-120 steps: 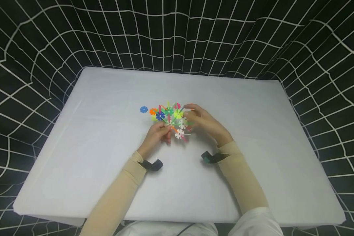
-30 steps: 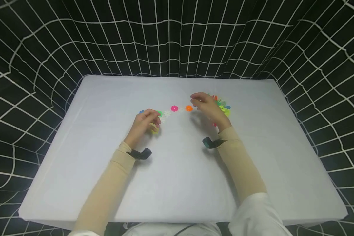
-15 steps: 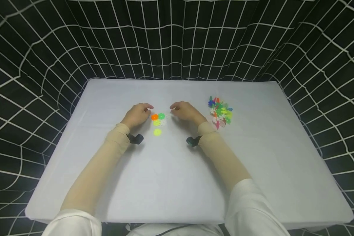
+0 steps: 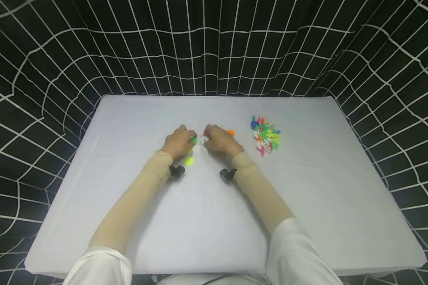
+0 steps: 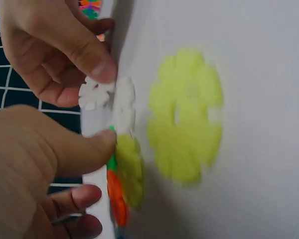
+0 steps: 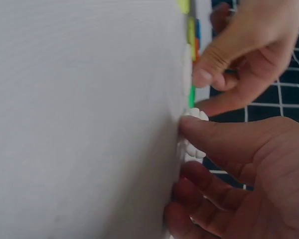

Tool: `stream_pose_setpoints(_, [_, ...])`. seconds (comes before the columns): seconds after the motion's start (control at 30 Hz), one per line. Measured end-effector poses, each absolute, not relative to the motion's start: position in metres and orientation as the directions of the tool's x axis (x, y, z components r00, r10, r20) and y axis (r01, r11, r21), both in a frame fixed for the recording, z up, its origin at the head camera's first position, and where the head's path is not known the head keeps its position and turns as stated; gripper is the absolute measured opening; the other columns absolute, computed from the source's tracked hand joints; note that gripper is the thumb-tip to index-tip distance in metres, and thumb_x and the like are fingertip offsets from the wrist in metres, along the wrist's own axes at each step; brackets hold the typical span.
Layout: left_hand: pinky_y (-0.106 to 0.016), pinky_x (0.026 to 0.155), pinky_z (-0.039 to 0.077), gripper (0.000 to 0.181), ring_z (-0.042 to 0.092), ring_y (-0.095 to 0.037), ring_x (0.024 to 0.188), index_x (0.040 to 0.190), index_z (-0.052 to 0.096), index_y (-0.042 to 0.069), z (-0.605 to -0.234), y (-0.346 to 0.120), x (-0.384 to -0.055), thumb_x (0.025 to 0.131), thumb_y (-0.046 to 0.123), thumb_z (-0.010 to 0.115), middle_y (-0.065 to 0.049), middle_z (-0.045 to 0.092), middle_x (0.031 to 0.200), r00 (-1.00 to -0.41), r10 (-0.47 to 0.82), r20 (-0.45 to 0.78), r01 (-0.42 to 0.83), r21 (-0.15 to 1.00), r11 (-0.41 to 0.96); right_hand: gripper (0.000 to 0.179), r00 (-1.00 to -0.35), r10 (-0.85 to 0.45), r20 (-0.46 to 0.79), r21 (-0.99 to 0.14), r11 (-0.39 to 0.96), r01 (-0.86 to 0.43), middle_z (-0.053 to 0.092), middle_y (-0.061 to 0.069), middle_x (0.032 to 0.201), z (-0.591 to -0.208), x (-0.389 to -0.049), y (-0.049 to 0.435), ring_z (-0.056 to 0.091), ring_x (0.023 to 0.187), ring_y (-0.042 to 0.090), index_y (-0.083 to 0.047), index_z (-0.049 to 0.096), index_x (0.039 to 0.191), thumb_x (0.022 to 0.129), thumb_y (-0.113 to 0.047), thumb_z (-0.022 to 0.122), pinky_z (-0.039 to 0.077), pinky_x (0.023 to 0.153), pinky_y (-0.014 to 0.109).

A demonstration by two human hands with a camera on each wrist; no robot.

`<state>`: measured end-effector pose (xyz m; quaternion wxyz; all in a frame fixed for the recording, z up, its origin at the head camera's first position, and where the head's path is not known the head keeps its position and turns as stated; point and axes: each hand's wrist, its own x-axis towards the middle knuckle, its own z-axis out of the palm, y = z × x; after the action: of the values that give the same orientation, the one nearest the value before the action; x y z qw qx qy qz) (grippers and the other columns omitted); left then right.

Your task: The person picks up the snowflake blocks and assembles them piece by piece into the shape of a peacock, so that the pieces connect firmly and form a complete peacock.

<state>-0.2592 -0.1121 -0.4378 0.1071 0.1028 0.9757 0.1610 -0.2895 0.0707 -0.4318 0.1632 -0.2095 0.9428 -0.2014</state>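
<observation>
My right hand [image 4: 220, 139] pinches a white snowflake disc [image 4: 204, 139] between thumb and fingers, tilted up close over the table. Facing it, my left hand [image 4: 180, 142] has its thumb and curled fingers at a green snowflake disc [image 4: 194, 140]; the thumb lies across its edge in the left wrist view. Beside the green one lie another white disc [image 4: 196, 148], a yellow disc [image 5: 129, 169] and an orange disc [image 5: 116, 198], partly under the left hand in the head view. Nearer the body, a second yellow disc [image 4: 189, 161] lies alone and flat.
Joined snowflake discs form a many-coloured cluster [image 4: 266, 135] on the right of the white table [image 4: 306, 190]. Another orange disc [image 4: 230, 132] shows just behind the right hand. Black cloth with white netting [image 4: 214, 47] surrounds the table's back and sides.
The cluster, handled by both hands 4 s ago, now lies at the right. Since half a second ago, the left hand has moved onto the green disc and the right hand has picked up a white disc.
</observation>
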Motion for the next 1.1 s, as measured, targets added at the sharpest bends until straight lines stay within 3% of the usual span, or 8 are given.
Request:
stream_pose_setpoints(0.2, [-0.037,0.072,0.052,0.028,0.056,-0.024,0.087,0.117,0.060,0.005,-0.440,-0.118,-0.247,0.101,0.029,0.060,-0.009,0.060,0.101,-0.970,0.192,-0.150,0.112,0.424,0.898,0.023,-0.844,-0.511,-0.166,-0.587,0.739,-0.332,0.068,0.009,0.111,-0.433,-0.289,0.070,0.060,0.100,0.023,-0.008,0.065,0.115,0.098,-0.024,0.065,0.052,0.091,0.038])
stream_pose_setpoints(0.3, [-0.032,0.066,0.046,0.029,0.054,-0.020,0.075,0.108,0.061,0.004,-0.434,-0.124,-0.242,0.105,0.032,0.053,-0.007,0.059,0.087,-0.979,0.156,-0.135,0.047,0.587,0.808,0.024,-0.851,-0.521,-0.068,-0.712,0.623,-0.324,0.069,0.009,0.108,-0.429,-0.282,0.067,0.061,0.095,0.022,-0.010,0.068,0.112,0.098,-0.029,0.066,0.053,0.085,0.036])
stream_pose_setpoints(0.43, [-0.027,0.059,0.036,0.037,0.041,-0.014,0.062,0.102,0.052,0.007,-0.425,-0.126,-0.238,0.109,0.039,0.036,0.000,0.048,0.073,-0.974,0.140,-0.179,-0.095,0.880,0.465,0.022,-0.889,-0.456,0.037,-0.825,0.489,-0.285,0.070,0.007,0.095,-0.419,-0.270,0.066,0.065,0.080,0.024,-0.012,0.071,0.107,0.099,-0.032,0.065,0.056,0.073,0.031])
stream_pose_setpoints(0.53, [-0.026,0.054,0.031,0.032,0.032,-0.011,0.055,0.093,0.044,0.014,-0.420,-0.123,-0.236,0.108,0.037,0.028,0.006,0.039,0.064,-0.959,0.162,-0.231,-0.191,0.955,0.228,0.024,-0.903,-0.418,0.101,-0.853,0.431,-0.295,0.073,0.009,0.093,-0.412,-0.261,0.068,0.069,0.080,0.031,-0.010,0.072,0.109,0.101,-0.030,0.063,0.059,0.070,0.031])
stream_pose_setpoints(0.6, [-0.026,0.052,0.028,0.028,0.029,-0.010,0.053,0.088,0.040,0.016,-0.419,-0.121,-0.234,0.106,0.033,0.027,0.008,0.036,0.061,-0.954,0.179,-0.240,-0.215,0.966,0.146,0.026,-0.899,-0.417,0.136,-0.849,0.419,-0.323,0.075,0.012,0.096,-0.411,-0.258,0.069,0.070,0.083,0.032,-0.007,0.073,0.111,0.101,-0.029,0.061,0.060,0.072,0.031])
stream_pose_setpoints(0.83, [-0.023,0.050,0.025,0.024,0.029,-0.010,0.054,0.095,0.041,0.016,-0.420,-0.117,-0.229,0.108,0.032,0.028,0.006,0.035,0.063,-0.942,0.270,-0.201,-0.178,0.978,0.107,0.021,-0.876,-0.437,0.203,-0.812,0.425,-0.400,0.075,0.009,0.094,-0.408,-0.252,0.075,0.071,0.079,0.022,-0.007,0.074,0.109,0.102,-0.022,0.062,0.061,0.073,0.031])
stream_pose_setpoints(1.1, [-0.024,0.054,0.025,0.025,0.029,-0.012,0.059,0.094,0.041,0.014,-0.416,-0.119,-0.228,0.108,0.032,0.030,0.004,0.035,0.070,-0.902,0.386,-0.196,-0.133,0.974,0.184,0.017,-0.875,-0.476,0.091,-0.813,0.472,-0.341,0.076,0.008,0.090,-0.403,-0.253,0.084,0.071,0.084,0.020,-0.008,0.077,0.102,0.099,-0.022,0.067,0.060,0.083,0.035])
